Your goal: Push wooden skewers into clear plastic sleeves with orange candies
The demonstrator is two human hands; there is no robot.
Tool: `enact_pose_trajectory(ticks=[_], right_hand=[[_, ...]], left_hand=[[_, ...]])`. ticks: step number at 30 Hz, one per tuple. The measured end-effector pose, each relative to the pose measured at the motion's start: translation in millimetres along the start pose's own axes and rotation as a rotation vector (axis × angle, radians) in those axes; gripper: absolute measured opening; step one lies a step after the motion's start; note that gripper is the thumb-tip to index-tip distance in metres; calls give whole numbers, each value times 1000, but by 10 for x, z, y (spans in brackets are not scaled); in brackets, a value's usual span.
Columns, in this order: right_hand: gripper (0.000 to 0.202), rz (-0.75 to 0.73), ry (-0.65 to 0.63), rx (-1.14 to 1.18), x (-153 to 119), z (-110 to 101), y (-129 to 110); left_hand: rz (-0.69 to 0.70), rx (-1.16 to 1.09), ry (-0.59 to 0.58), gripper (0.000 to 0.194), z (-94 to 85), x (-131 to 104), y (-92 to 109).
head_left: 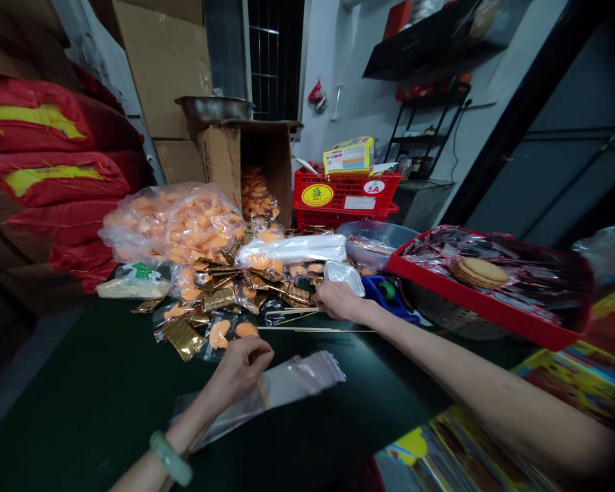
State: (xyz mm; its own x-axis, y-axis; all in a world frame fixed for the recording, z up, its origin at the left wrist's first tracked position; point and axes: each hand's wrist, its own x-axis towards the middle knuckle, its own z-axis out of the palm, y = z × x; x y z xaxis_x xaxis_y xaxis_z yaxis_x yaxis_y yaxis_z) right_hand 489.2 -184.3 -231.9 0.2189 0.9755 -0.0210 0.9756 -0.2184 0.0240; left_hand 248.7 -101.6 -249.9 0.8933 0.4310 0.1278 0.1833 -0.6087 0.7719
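My left hand (244,361) is closed over the table, its fingers curled into a pinch. Whatever it may hold is hidden. Beneath it lies a stack of clear plastic bags (302,379) with a yellowish band around it. Farther off, my right hand (337,301) reaches forward, fingers pressed together at the ends of some thin wooden sticks (292,311). A foil tray (344,275) sits just behind that hand. More sticks (307,330) lie flat in front of it. Left of the sticks are orange pieces in clear wrappers (219,335) and gold packets (184,338).
A large clear bag of orange pieces (179,222) stands at the back left, near a cardboard box (220,160). Red baskets (307,198) are behind. To the right are a blue tape dispenser (374,290) and a red tray (471,304) of packets with round biscuits (479,272).
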Motion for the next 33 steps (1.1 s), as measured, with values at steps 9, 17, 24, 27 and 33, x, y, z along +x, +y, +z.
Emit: enact_pose_trajectory(ticks=[9, 17, 24, 27, 33], right_hand=[[16, 62, 231, 293, -26, 273, 181], [16, 31, 531, 636, -195, 66, 19], [20, 82, 581, 795, -729, 100, 4], [14, 167, 609, 810, -936, 58, 96], [14, 210, 645, 1030, -1140, -152, 125]], left_hand=[[-152, -378, 55, 25, 332, 449, 124], [-24, -484, 273, 37, 481, 828, 439], [235, -413, 226, 26, 675, 1012, 745], [276, -369, 164, 25, 839, 1047, 751], [301, -256, 24, 21, 1096, 1106, 695]])
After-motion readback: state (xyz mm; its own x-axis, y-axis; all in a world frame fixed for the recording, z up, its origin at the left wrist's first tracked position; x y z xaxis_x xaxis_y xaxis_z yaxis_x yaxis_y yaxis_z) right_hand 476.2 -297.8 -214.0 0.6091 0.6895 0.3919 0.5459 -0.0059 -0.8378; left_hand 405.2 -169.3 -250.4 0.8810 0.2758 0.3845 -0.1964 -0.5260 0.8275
